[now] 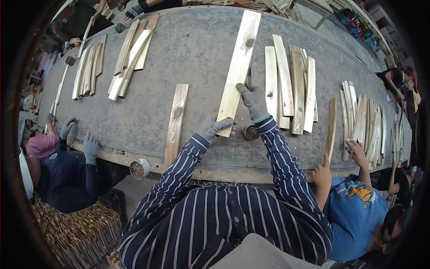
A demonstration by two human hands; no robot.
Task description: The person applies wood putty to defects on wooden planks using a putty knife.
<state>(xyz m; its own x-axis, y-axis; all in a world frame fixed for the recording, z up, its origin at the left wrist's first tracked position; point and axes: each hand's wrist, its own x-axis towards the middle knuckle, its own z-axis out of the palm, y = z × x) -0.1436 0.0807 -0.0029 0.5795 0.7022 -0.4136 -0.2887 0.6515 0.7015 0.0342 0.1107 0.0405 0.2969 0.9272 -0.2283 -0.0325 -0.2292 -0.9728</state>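
A long pale wooden board (239, 67) with a dark knot near its far end is held up over the grey table (204, 54). My left hand (214, 128), in a grey glove, grips its near end. Farther up, my right hand (253, 102), also gloved, has its fingers on the board's right edge. To the left lies a single brown board (177, 119) with a white chalk mark. Several boards (297, 89) rest just right of my right hand, one with a chalk mark. A small round tin (251, 132) sits below that hand.
Co-workers stand at both sides: a person in dark blue (67, 175) at left, a person in a blue shirt (354, 215) at right. More board piles (92, 67) lie along the table. A can (139, 168) is at the near edge, above stacked wood (80, 233).
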